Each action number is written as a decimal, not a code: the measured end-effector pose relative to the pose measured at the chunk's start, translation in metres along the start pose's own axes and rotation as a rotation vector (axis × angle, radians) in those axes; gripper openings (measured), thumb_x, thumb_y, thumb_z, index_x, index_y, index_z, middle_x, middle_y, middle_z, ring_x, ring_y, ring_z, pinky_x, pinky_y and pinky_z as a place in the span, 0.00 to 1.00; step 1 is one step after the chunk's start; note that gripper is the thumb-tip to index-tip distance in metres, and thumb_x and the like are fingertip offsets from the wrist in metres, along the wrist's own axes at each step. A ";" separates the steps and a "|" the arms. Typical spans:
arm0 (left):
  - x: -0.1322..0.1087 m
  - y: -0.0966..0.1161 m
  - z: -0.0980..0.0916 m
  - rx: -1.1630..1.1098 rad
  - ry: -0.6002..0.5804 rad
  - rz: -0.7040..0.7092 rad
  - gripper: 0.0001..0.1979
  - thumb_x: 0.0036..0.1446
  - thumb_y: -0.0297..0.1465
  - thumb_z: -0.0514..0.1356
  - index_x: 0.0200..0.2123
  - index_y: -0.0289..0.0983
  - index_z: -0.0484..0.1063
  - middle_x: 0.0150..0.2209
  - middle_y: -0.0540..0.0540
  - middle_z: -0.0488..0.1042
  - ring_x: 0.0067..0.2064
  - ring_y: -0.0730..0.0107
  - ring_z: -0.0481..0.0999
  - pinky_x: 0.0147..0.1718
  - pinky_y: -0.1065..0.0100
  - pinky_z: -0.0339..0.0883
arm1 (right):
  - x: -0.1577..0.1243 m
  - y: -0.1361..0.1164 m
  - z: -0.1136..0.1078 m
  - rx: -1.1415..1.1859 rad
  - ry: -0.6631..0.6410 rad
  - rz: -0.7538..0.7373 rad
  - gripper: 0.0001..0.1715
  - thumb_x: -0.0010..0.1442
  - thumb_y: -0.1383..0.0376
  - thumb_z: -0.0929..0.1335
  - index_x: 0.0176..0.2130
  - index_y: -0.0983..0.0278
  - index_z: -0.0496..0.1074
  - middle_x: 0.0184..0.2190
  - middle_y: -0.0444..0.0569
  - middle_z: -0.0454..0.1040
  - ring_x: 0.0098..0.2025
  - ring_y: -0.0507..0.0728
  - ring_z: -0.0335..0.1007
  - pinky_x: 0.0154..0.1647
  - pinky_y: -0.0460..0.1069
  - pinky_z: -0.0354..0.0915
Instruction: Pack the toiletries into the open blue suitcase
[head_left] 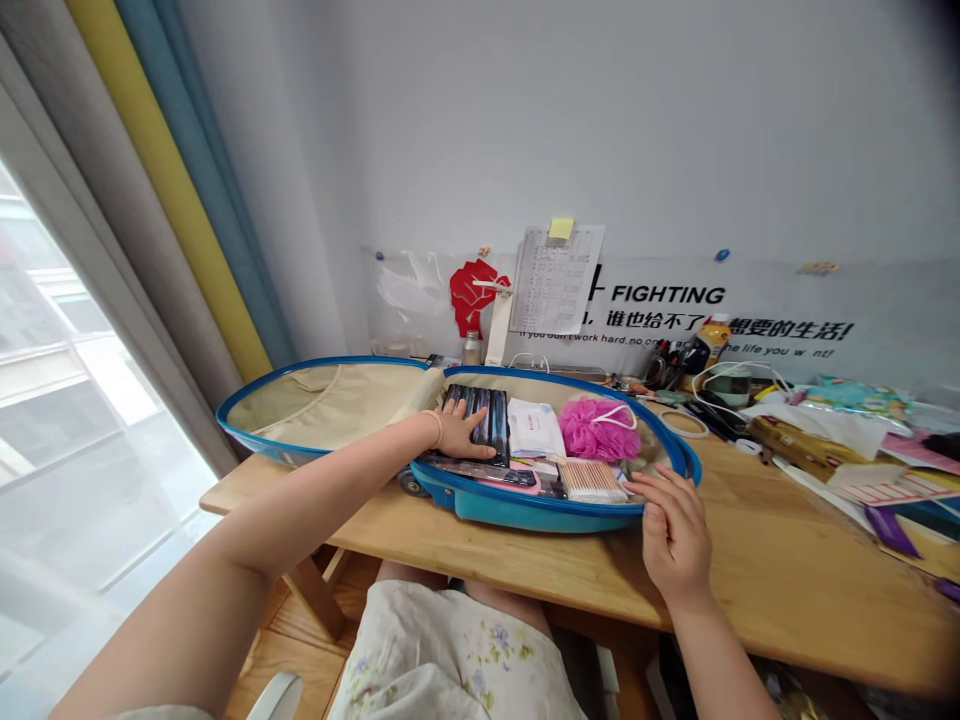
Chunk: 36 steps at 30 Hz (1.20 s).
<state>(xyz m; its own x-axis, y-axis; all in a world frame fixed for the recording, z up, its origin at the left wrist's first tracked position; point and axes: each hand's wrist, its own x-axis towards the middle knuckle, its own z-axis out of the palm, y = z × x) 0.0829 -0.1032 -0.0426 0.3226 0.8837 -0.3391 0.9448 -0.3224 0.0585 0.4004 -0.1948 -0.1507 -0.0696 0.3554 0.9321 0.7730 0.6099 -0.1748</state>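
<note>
A small blue suitcase (540, 512) lies unfolded on the wooden table, its beige-lined lid (300, 405) laid out to the left. My left hand (457, 435) rests flat with spread fingers on a dark, glossy striped package (498, 425) in the filled half. Beside that package are a white soft packet (534, 428) and a bright pink bath puff (596, 430) with a white cord. A pack of cotton swabs (591, 480) sits at the near edge. My right hand (679, 525) is over the suitcase's near right rim, fingers extended by the swabs, holding nothing visible.
Clutter covers the right of the table (750, 560): a tape roll (686, 424), a gold pouch (795, 447), papers and cables. An orange-labelled bottle (712, 335) and a white lamp (498, 330) stand by the wall. A curtain (180, 180) hangs left.
</note>
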 end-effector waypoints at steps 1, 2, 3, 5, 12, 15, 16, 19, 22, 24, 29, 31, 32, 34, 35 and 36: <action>0.001 0.003 -0.001 0.010 -0.002 -0.010 0.55 0.49 0.65 0.50 0.70 0.42 0.34 0.70 0.34 0.33 0.70 0.38 0.34 0.63 0.40 0.40 | 0.000 0.000 0.000 -0.007 -0.008 0.009 0.15 0.64 0.65 0.59 0.40 0.60 0.74 0.41 0.52 0.77 0.54 0.63 0.68 0.57 0.64 0.61; 0.003 0.006 -0.002 0.015 -0.013 -0.019 0.56 0.48 0.65 0.51 0.70 0.42 0.32 0.71 0.35 0.31 0.70 0.39 0.33 0.64 0.41 0.39 | -0.001 0.000 0.000 -0.012 -0.017 0.021 0.15 0.64 0.64 0.59 0.40 0.60 0.74 0.41 0.52 0.77 0.54 0.63 0.68 0.57 0.64 0.60; 0.004 0.009 -0.003 0.015 -0.032 -0.023 0.57 0.47 0.65 0.52 0.70 0.43 0.31 0.71 0.36 0.29 0.70 0.39 0.33 0.64 0.42 0.40 | -0.001 0.000 -0.001 -0.017 -0.022 0.035 0.16 0.65 0.63 0.59 0.40 0.60 0.74 0.41 0.51 0.77 0.54 0.62 0.68 0.58 0.64 0.60; 0.005 0.011 -0.002 -0.003 -0.075 -0.018 0.57 0.46 0.65 0.53 0.70 0.46 0.32 0.71 0.37 0.27 0.70 0.39 0.34 0.63 0.43 0.42 | -0.001 -0.001 -0.001 -0.018 -0.028 0.054 0.16 0.65 0.63 0.59 0.39 0.60 0.74 0.40 0.51 0.77 0.54 0.62 0.68 0.58 0.64 0.59; 0.004 0.011 -0.007 -0.052 -0.062 -0.008 0.54 0.47 0.65 0.52 0.70 0.47 0.36 0.71 0.38 0.28 0.69 0.37 0.39 0.63 0.44 0.45 | -0.001 -0.002 -0.001 -0.011 -0.019 0.021 0.15 0.64 0.65 0.59 0.42 0.60 0.74 0.42 0.51 0.76 0.55 0.63 0.67 0.58 0.64 0.60; 0.007 0.026 -0.011 -0.040 -0.008 0.052 0.52 0.50 0.63 0.52 0.70 0.47 0.34 0.70 0.39 0.26 0.70 0.39 0.32 0.63 0.42 0.41 | 0.000 -0.002 -0.001 -0.016 -0.022 0.027 0.15 0.64 0.65 0.59 0.41 0.60 0.74 0.41 0.51 0.77 0.55 0.63 0.67 0.58 0.64 0.59; 0.009 0.032 -0.011 -0.034 -0.013 0.084 0.52 0.50 0.62 0.53 0.70 0.48 0.34 0.70 0.40 0.25 0.70 0.40 0.31 0.63 0.41 0.41 | 0.000 -0.002 -0.001 -0.019 -0.023 0.027 0.15 0.64 0.65 0.59 0.41 0.60 0.74 0.41 0.51 0.77 0.55 0.63 0.67 0.58 0.64 0.59; 0.014 0.048 -0.009 -0.024 -0.075 0.145 0.50 0.49 0.62 0.54 0.69 0.51 0.38 0.71 0.42 0.27 0.69 0.37 0.32 0.62 0.37 0.39 | 0.001 -0.004 -0.002 -0.021 -0.022 0.020 0.15 0.63 0.66 0.59 0.41 0.60 0.74 0.41 0.51 0.77 0.55 0.62 0.68 0.58 0.63 0.60; 0.018 0.056 -0.005 -0.013 -0.098 0.160 0.50 0.48 0.62 0.56 0.69 0.51 0.42 0.71 0.43 0.30 0.69 0.36 0.33 0.62 0.37 0.39 | 0.001 -0.004 -0.002 -0.024 -0.026 0.021 0.15 0.64 0.66 0.59 0.41 0.60 0.74 0.41 0.51 0.77 0.55 0.62 0.68 0.58 0.62 0.60; 0.020 0.058 -0.005 -0.001 -0.108 0.157 0.50 0.49 0.61 0.55 0.69 0.50 0.41 0.71 0.42 0.29 0.70 0.38 0.34 0.63 0.39 0.38 | 0.002 -0.005 -0.002 -0.037 -0.033 0.031 0.15 0.64 0.65 0.59 0.40 0.60 0.74 0.41 0.51 0.77 0.55 0.62 0.68 0.57 0.62 0.61; 0.008 0.041 -0.014 -0.028 -0.059 0.179 0.46 0.55 0.60 0.49 0.70 0.48 0.35 0.71 0.42 0.29 0.70 0.41 0.34 0.64 0.42 0.39 | 0.001 -0.005 -0.001 -0.030 -0.021 0.021 0.15 0.64 0.66 0.59 0.40 0.60 0.74 0.41 0.51 0.77 0.55 0.62 0.67 0.58 0.63 0.60; -0.003 0.025 -0.015 -0.044 0.001 0.147 0.44 0.58 0.59 0.45 0.70 0.46 0.34 0.71 0.40 0.32 0.70 0.42 0.35 0.64 0.42 0.40 | 0.000 -0.004 -0.001 -0.019 -0.016 0.014 0.15 0.64 0.66 0.59 0.41 0.60 0.74 0.41 0.51 0.77 0.55 0.62 0.67 0.58 0.63 0.60; -0.009 0.017 -0.013 -0.039 0.022 0.108 0.44 0.59 0.59 0.43 0.70 0.44 0.35 0.71 0.38 0.33 0.70 0.42 0.35 0.63 0.42 0.41 | 0.000 -0.004 -0.001 -0.013 -0.015 0.013 0.15 0.64 0.67 0.59 0.41 0.60 0.74 0.41 0.51 0.77 0.55 0.62 0.67 0.58 0.63 0.60; -0.021 0.003 -0.009 0.001 0.033 0.041 0.44 0.59 0.59 0.42 0.70 0.41 0.35 0.71 0.34 0.35 0.70 0.41 0.36 0.63 0.43 0.42 | 0.000 -0.003 -0.001 -0.005 -0.016 0.019 0.14 0.63 0.66 0.60 0.41 0.60 0.74 0.41 0.51 0.77 0.55 0.63 0.67 0.57 0.63 0.60; -0.026 -0.002 -0.006 0.023 0.022 0.028 0.45 0.59 0.59 0.42 0.70 0.39 0.35 0.70 0.32 0.36 0.70 0.41 0.36 0.63 0.44 0.42 | 0.000 -0.003 -0.001 -0.005 -0.019 0.023 0.14 0.63 0.66 0.60 0.41 0.60 0.74 0.41 0.51 0.77 0.55 0.63 0.67 0.58 0.63 0.60; -0.029 -0.005 -0.003 0.038 0.000 0.033 0.46 0.59 0.59 0.43 0.70 0.38 0.34 0.70 0.31 0.35 0.70 0.41 0.36 0.64 0.46 0.43 | 0.000 -0.003 -0.001 -0.009 -0.022 0.028 0.15 0.63 0.66 0.59 0.41 0.60 0.74 0.41 0.51 0.77 0.55 0.63 0.67 0.58 0.63 0.60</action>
<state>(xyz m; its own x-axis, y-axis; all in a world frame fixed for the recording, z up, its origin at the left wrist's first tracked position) 0.0690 -0.1264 -0.0301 0.3533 0.8726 -0.3374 0.9308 -0.3639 0.0337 0.3987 -0.1971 -0.1502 -0.0615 0.3874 0.9199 0.7803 0.5933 -0.1977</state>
